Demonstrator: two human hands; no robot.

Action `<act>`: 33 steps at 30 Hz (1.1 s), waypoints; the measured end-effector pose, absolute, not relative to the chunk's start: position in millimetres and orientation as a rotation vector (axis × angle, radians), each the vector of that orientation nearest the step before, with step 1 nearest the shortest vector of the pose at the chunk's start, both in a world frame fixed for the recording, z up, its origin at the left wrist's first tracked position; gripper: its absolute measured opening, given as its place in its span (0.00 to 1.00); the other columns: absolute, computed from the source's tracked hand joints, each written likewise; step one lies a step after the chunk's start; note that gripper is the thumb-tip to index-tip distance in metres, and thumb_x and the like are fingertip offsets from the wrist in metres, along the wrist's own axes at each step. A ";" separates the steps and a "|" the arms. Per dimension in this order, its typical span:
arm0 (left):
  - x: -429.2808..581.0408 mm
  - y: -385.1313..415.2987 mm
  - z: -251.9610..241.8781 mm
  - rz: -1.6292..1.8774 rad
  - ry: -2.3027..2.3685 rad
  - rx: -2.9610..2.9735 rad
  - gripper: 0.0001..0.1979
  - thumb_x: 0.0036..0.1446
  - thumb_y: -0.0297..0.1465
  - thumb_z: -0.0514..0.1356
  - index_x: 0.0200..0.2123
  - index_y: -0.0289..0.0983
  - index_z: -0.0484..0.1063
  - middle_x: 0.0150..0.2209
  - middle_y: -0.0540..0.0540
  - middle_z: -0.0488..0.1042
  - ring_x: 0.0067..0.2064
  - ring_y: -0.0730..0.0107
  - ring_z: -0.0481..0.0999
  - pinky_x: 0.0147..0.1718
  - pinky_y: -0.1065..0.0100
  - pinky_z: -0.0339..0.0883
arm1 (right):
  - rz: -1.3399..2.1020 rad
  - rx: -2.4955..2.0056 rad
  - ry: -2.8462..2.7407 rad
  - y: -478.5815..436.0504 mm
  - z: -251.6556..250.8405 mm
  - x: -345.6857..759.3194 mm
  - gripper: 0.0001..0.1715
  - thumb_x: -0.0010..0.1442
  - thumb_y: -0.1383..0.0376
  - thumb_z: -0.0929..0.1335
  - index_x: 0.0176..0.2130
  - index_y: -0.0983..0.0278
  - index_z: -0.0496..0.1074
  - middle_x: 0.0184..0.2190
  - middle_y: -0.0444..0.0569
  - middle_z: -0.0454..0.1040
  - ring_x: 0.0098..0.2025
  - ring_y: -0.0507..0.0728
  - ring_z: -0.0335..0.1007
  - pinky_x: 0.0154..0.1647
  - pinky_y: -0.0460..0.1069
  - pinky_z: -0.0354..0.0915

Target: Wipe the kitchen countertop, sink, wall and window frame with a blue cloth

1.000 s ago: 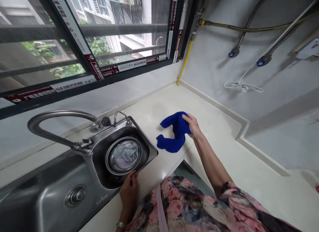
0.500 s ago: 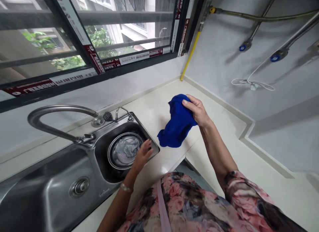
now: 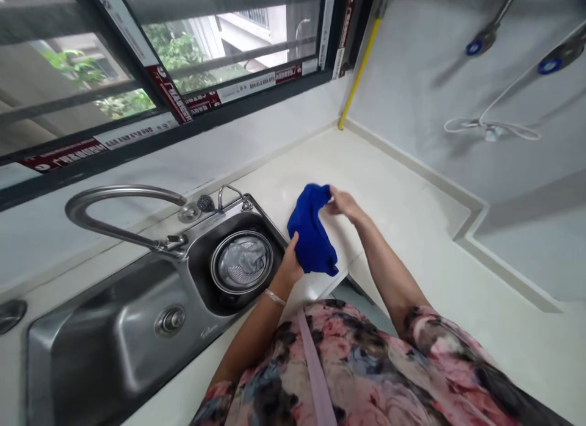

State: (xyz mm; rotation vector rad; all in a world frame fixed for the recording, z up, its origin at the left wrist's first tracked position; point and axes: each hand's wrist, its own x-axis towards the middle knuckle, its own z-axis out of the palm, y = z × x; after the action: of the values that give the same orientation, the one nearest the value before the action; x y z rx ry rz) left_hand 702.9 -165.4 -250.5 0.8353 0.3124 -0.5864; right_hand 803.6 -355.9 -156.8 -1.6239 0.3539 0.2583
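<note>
A crumpled blue cloth [image 3: 313, 234] hangs between my two hands above the pale counter [image 3: 403, 188], to the right of the sink. My left hand [image 3: 292, 261] grips its lower left edge, thumb in front and the other fingers hidden behind the fabric. At the cloth's upper right corner, my right hand [image 3: 342, 204] pinches it between closed fingers.
The steel double sink [image 3: 132, 316] lies at the left, with a curved faucet [image 3: 123, 191] over it. Its right basin holds a perforated metal colander [image 3: 241, 273] containing clear plastic. A dark scrubber [image 3: 206, 202] sits behind the basin; a window and walls border the counter.
My left hand has come up from over the right basin and taken hold of the cloth. My right hand has shifted left, and the cloth has changed shape. The view has moved slightly.
</note>
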 end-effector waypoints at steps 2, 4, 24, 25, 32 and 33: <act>699.4 -161.5 -256.4 -0.606 0.414 0.703 0.30 0.68 0.52 0.57 0.55 0.33 0.77 0.56 0.35 0.80 0.65 0.49 0.74 0.68 0.47 0.67 | 0.564 -1.646 0.504 -348.5 -203.8 777.7 0.38 0.60 0.32 0.69 0.28 0.64 0.72 0.17 0.47 0.70 0.21 0.54 0.67 0.23 0.47 0.66; 697.2 -156.4 -259.4 -0.615 0.459 0.633 0.28 0.70 0.50 0.54 0.55 0.31 0.76 0.55 0.35 0.81 0.63 0.50 0.76 0.67 0.49 0.68 | 0.757 -1.521 0.466 -338.3 -237.5 742.4 0.36 0.62 0.34 0.69 0.29 0.63 0.72 0.17 0.46 0.70 0.21 0.53 0.65 0.23 0.47 0.66; 743.2 -78.9 -190.6 -0.556 0.151 1.498 0.26 0.46 0.45 0.78 0.41 0.35 0.77 0.36 0.46 0.79 0.36 0.69 0.78 0.40 0.66 0.75 | -0.352 -2.128 0.031 -410.2 -170.7 757.1 0.30 0.72 0.48 0.64 0.62 0.63 0.72 0.19 0.34 0.60 0.22 0.51 0.54 0.34 0.50 0.59; 756.8 -83.3 -184.7 -0.503 0.147 1.526 0.26 0.46 0.44 0.78 0.40 0.34 0.77 0.34 0.48 0.77 0.34 0.71 0.77 0.38 0.67 0.75 | -0.357 -2.093 0.021 -413.1 -162.6 769.6 0.28 0.71 0.50 0.66 0.61 0.64 0.74 0.18 0.33 0.58 0.22 0.51 0.52 0.33 0.50 0.56; 849.4 -118.2 -125.0 0.043 0.043 1.511 0.27 0.57 0.41 0.73 0.53 0.32 0.73 0.36 0.49 0.75 0.30 0.78 0.70 0.31 0.75 0.64 | -0.580 -1.802 -0.019 -440.2 -99.0 830.4 0.24 0.71 0.51 0.67 0.56 0.63 0.73 0.25 0.36 0.58 0.29 0.50 0.50 0.33 0.48 0.54; 854.7 -119.7 -120.1 0.083 0.017 1.517 0.26 0.58 0.41 0.72 0.53 0.31 0.73 0.37 0.48 0.76 0.32 0.77 0.71 0.32 0.74 0.65 | -0.610 -1.759 -0.043 -445.9 -95.5 831.1 0.24 0.71 0.51 0.67 0.57 0.63 0.73 0.26 0.37 0.61 0.31 0.50 0.52 0.35 0.48 0.55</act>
State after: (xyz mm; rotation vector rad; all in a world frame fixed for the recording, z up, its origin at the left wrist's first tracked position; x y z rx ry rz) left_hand 854.7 -119.7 -120.1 1.5166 0.0175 0.0825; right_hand 831.1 -445.9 -95.5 -1.7585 -0.0427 -0.6102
